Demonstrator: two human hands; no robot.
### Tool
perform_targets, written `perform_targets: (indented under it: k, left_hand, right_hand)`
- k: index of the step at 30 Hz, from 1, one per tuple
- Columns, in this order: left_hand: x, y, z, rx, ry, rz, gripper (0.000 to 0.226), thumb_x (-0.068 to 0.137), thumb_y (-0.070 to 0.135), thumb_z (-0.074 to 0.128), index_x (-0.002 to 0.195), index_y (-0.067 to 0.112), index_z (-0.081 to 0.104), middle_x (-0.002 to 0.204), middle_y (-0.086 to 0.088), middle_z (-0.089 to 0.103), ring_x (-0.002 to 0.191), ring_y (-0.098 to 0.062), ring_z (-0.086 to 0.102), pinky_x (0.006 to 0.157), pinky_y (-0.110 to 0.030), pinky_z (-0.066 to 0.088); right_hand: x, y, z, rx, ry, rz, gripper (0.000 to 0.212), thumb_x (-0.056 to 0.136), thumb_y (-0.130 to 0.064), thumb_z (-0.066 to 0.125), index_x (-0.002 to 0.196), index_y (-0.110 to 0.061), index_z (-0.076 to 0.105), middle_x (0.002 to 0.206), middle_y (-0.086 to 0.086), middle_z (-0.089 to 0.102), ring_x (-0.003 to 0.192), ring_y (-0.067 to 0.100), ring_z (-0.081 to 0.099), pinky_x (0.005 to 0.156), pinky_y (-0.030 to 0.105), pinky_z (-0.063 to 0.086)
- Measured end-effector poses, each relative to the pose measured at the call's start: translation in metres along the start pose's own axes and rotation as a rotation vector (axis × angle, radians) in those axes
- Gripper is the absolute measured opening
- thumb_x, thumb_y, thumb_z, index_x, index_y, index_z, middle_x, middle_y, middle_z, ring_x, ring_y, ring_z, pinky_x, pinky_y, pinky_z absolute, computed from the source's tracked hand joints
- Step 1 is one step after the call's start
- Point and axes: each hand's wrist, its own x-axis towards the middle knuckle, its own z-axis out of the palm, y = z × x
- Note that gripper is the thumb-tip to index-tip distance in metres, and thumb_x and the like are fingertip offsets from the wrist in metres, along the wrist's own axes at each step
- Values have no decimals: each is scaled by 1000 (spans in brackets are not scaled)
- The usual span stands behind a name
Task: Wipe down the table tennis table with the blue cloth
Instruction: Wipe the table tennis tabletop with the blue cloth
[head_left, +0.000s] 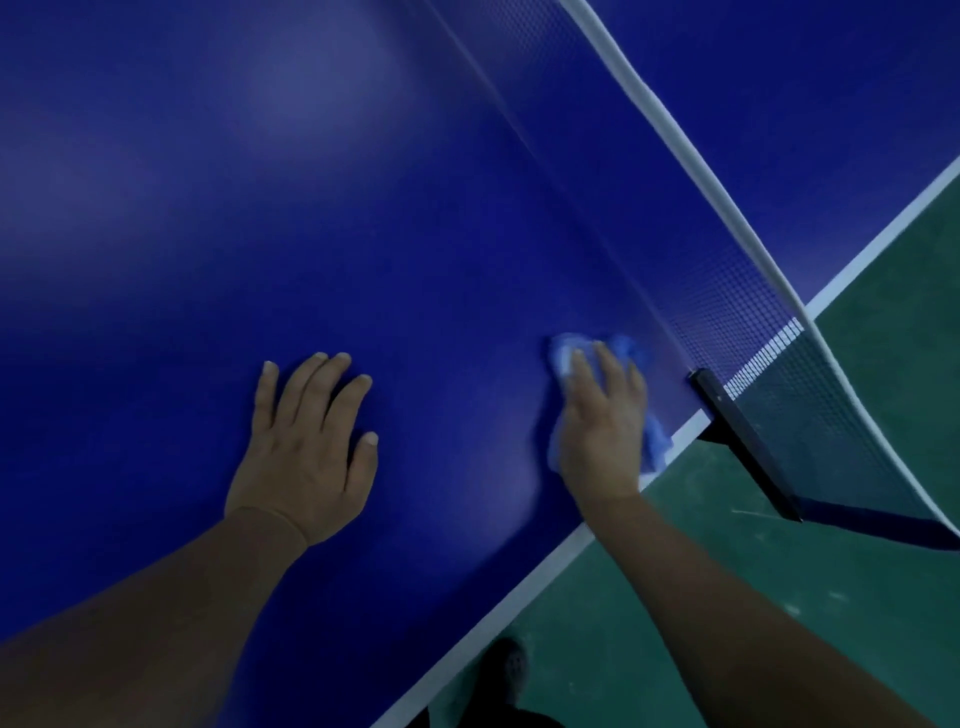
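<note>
- right hand (602, 415) presses blue cloth (626, 353) flat under straight fingers, net (737, 312) just beyond it
- unwiped worktop (260, 208) lies to its left
- left hand (306, 447) flat, holding nothing

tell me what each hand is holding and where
The right hand presses the blue cloth flat on the table, fingers across its middle. The left hand holds nothing; it rests on the table.
</note>
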Motion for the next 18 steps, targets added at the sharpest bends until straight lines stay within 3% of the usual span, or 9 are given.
perform_targets:
  k: [3,5,8,14,18]
  left_hand:
    - [0,0,-1,-3,-7,-11,57,94,39,33,137,5,49,150,-14,38,144,-31,30,120,-60,10]
    - [1,0,-1,-7,-6,-17,57,94,39,33,137,6,48,151,-13,37,144,-30,30,120,-59,10]
    - [2,-2,-1,-38,0,-59,56,94,39,34,138,8,48,151,-11,37,146,-27,28,122,-55,7]
    - [3,0,-6,-74,36,-91,55,94,38,36,136,5,52,150,-13,41,144,-26,29,120,-55,7]
    - [10,-5,-18,-174,183,-335,56,92,37,37,131,1,57,146,-17,45,142,-32,33,120,-59,6]
  right_hand:
    - [19,9,0,-1,-32,274,48,99,6,42,143,-8,51,156,16,36,146,45,22,120,55,20]
    - [37,0,6,5,-28,302,52,100,3,37,149,-14,43,161,10,28,150,37,12,122,52,16]
    - [72,-21,18,-8,-43,223,60,96,7,36,152,-15,39,162,8,26,150,36,12,121,51,19]
    - [162,-73,38,-17,-89,-3,56,96,3,41,150,-14,42,160,9,30,149,38,20,119,45,22]
    - [165,-62,34,-26,-96,-92,53,95,7,45,146,-8,47,157,15,35,145,43,27,115,45,27]
